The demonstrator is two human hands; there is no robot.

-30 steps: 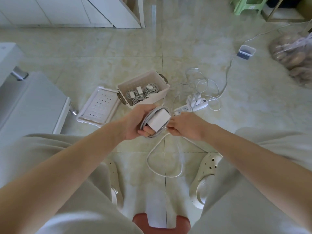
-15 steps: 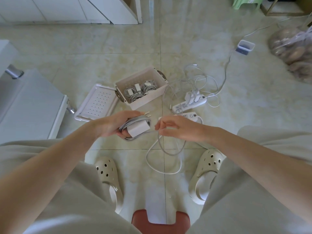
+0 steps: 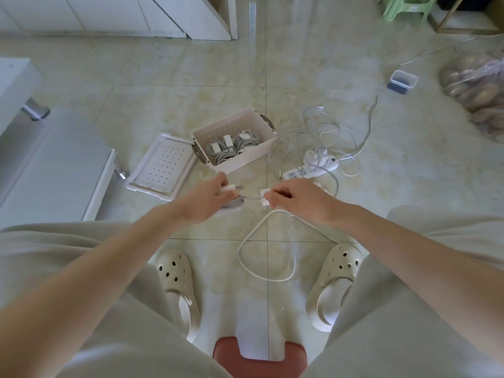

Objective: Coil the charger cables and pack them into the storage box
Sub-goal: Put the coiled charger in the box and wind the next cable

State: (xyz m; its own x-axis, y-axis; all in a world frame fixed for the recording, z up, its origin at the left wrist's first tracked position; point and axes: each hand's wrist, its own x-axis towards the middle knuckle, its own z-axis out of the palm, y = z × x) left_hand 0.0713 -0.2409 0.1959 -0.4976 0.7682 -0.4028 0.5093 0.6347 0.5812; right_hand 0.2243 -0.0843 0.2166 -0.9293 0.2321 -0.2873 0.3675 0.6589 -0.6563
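My left hand [image 3: 208,200] grips a white charger brick with its grey cable coiled around it [image 3: 231,204], low over the floor. My right hand [image 3: 296,199] pinches the cable's end by a small white piece [image 3: 264,196]; a short stretch of cable runs between the hands. The white storage box [image 3: 246,159] stands just beyond, open, with several coiled chargers [image 3: 231,145] inside. A loose white cable loop [image 3: 266,255] lies on the floor between my feet.
The box's perforated lid [image 3: 161,167] lies left of the box. A white power strip [image 3: 313,169] with plugged chargers and tangled cables [image 3: 327,132] sits to the right. A grey cabinet [image 3: 46,165] stands left, a small container [image 3: 402,81] and a plastic bag [image 3: 480,88] far right.
Both hands have moved forward and lower, toward the box. The right hand now pinches the cable end close to the coil; the slack loop it pulled has dropped to the floor.
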